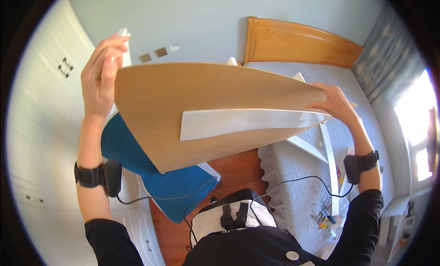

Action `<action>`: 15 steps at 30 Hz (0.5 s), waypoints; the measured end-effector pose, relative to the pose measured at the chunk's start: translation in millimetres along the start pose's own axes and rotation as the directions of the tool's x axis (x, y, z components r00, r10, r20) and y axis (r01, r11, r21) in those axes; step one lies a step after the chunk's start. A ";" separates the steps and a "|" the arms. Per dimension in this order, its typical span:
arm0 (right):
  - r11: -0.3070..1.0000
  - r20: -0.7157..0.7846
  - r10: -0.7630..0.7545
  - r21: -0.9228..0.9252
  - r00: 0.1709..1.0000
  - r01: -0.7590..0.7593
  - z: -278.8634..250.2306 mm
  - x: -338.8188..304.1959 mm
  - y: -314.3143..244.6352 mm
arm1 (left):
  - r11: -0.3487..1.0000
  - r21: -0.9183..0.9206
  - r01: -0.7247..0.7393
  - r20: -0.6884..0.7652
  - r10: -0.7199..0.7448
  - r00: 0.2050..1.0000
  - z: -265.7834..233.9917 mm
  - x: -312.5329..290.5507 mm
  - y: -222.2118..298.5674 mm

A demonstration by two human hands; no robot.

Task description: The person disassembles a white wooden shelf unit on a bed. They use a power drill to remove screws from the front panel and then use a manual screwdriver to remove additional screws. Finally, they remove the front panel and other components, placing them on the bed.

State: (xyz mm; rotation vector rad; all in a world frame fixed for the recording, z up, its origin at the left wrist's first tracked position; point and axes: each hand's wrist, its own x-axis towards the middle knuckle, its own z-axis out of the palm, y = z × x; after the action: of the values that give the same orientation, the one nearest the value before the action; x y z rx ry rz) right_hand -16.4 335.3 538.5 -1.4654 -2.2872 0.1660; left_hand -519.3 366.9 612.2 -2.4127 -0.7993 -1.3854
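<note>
A large thin brown board [160, 87] stands tilted in front of me, its plain face toward me. My left hand [101, 80] is closed at its upper left corner, around a white bar [126, 57] that rises behind the board; whether it also grips the board I cannot tell. At the far right end, my right hand [337, 100] grips the board, fingers over the top edge and thumb on the near face. Against that face lies a long white strip [238, 120], its right end close to my right thumb. Parts behind the board are hidden.
A blue, white-edged padded piece [176, 192] lies below the board on the wooden floor [238, 170]. White frame bars [331, 165] lean over the bed [293, 174], where small loose items [325, 218] lie. A white wardrobe [46, 128] stands left. Cables run from my wrist bands.
</note>
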 end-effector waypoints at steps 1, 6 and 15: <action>0.998 -0.084 -0.001 -0.062 0.996 -0.004 3.9 1.6 -25.0 | 0.998 -0.044 -0.039 -0.011 0.038 0.999 0.5 2.5 0.9; 0.965 -0.269 -0.256 -0.013 0.929 0.262 19.8 25.9 -137.0 | 0.903 -0.429 -0.007 -0.034 -0.009 0.999 9.9 4.1 -1.2; 0.931 -0.061 -0.333 0.139 0.941 0.338 -0.6 109.9 -260.0 | 0.827 -0.530 0.188 0.065 -0.182 0.981 33.3 62.1 -6.3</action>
State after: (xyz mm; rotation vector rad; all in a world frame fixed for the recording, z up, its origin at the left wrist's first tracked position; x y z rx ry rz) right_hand -274.1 319.2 652.5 -0.9775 -2.3974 0.1999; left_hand -474.2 408.4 647.6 -2.8092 -0.7388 -1.8841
